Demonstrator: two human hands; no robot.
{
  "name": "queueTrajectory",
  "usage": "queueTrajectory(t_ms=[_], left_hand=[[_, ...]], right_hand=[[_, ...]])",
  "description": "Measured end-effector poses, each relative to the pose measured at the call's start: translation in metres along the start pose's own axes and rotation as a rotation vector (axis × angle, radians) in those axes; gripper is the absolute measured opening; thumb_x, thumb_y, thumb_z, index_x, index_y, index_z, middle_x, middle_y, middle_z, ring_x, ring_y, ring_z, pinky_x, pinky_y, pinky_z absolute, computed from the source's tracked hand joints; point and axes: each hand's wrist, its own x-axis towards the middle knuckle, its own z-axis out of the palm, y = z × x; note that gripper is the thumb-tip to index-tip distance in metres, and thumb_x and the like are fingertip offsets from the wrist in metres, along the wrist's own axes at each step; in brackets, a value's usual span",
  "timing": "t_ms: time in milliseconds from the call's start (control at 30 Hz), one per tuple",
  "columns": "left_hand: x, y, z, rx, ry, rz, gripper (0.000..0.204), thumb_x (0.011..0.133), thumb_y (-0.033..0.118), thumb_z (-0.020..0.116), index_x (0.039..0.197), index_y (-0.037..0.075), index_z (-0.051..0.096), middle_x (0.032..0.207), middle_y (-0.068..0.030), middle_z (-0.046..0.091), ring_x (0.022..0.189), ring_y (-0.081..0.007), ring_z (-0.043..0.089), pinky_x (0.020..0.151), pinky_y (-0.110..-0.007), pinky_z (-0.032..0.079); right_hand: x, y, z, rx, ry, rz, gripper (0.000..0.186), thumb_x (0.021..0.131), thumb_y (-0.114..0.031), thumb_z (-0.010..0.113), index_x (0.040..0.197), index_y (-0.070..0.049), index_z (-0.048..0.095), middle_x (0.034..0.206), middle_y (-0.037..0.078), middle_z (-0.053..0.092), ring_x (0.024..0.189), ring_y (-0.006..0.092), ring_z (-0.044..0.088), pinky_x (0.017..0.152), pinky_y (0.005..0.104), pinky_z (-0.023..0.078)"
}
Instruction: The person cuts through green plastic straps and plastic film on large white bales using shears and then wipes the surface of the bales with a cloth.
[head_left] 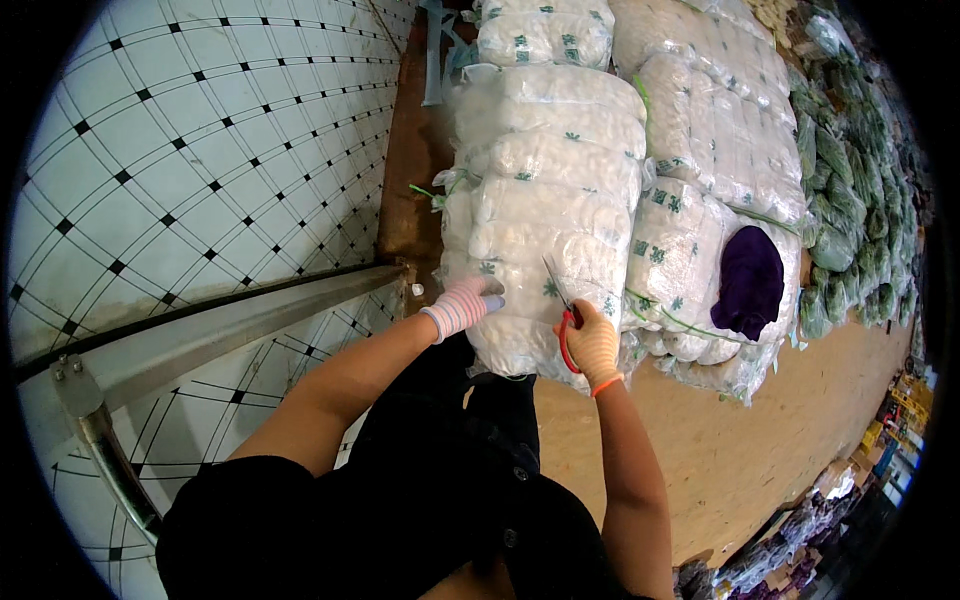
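My right hand (594,343), in a pale glove with an orange cuff, grips red-handled scissors (566,345). Their metal blades point away from me, over the near part of a tall plastic-wrapped bundle (548,232). Clear film with green printing covers this bundle of pale, rounded contents. At its near left side my left hand (464,308), in a pink-and-white striped glove with greyish fingertips, lies against the wrap with its fingers stretched out. A green tie (437,194) sticks out from the bundle's left side.
More wrapped bundles (690,120) with green ties stand to the right, a dark purple cloth (750,283) on one. Green bags (845,190) are piled farther right. At left, a metal rail (250,330) runs before a tiled surface (230,140). Brown floor (700,450) lies right of me.
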Motion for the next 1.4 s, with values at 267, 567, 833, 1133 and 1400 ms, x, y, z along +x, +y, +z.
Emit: queueTrajectory(t_ms=[267, 567, 833, 1133, 1400], left_hand=[[0.004, 0.016, 0.014, 0.032, -0.043, 0.085, 0.034, 0.081, 0.023, 0.059, 0.106, 0.001, 0.058, 0.1, -0.0172, 0.062, 0.093, -0.0267, 0.059, 0.082, -0.033, 0.045], [0.003, 0.013, -0.001, 0.092, -0.008, 0.076, 0.033, 0.081, 0.024, 0.058, 0.105, 0.002, 0.058, 0.098, -0.0177, 0.062, 0.092, -0.0286, 0.059, 0.082, -0.034, 0.045], [0.015, 0.022, -0.007, 0.194, -0.003, 0.079, 0.032, 0.08, 0.023, 0.059, 0.105, 0.003, 0.058, 0.097, -0.018, 0.062, 0.091, -0.0295, 0.059, 0.081, -0.035, 0.046], [0.068, 0.071, -0.003, 1.163, -0.044, 0.563, 0.032, 0.079, 0.015, 0.052, 0.111, 0.012, 0.054, 0.099, -0.0124, 0.059, 0.093, -0.0268, 0.057, 0.077, -0.039, 0.045], [0.092, 0.111, -0.033, 1.539, -0.161, 0.583, 0.017, 0.08, 0.014, 0.048, 0.091, 0.01, 0.061, 0.079, -0.01, 0.06, 0.076, -0.0261, 0.06, 0.063, -0.039, 0.046]], right_hand=[[0.02, -0.006, 0.035, 0.691, -0.032, 0.173, 0.045, 0.067, -0.009, 0.073, 0.108, 0.001, 0.056, 0.068, 0.003, 0.056, 0.052, 0.009, 0.048, 0.046, 0.0224, 0.039], [0.039, -0.034, 0.043, 0.875, 0.093, 0.16, 0.037, 0.071, -0.009, 0.07, 0.105, 0.0, 0.057, 0.056, -0.002, 0.045, 0.04, 0.0071, 0.037, 0.036, 0.0223, 0.03], [0.107, -0.132, -0.086, 1.132, 0.194, -0.133, 0.035, 0.074, -0.013, 0.069, 0.103, 0.002, 0.055, 0.059, 0.002, 0.047, 0.045, 0.0077, 0.043, 0.041, 0.0225, 0.034], [0.024, -0.072, -0.023, 1.213, -0.09, 0.108, 0.045, 0.082, -0.026, 0.053, 0.111, 0.006, 0.039, 0.058, 0.007, 0.047, 0.044, 0.0161, 0.046, 0.036, 0.0249, 0.035], [-0.024, -0.063, 0.004, 1.344, -0.24, 0.296, 0.041, 0.08, -0.019, 0.057, 0.11, 0.003, 0.04, 0.068, 0.006, 0.05, 0.055, 0.0181, 0.053, 0.046, 0.0292, 0.045]])
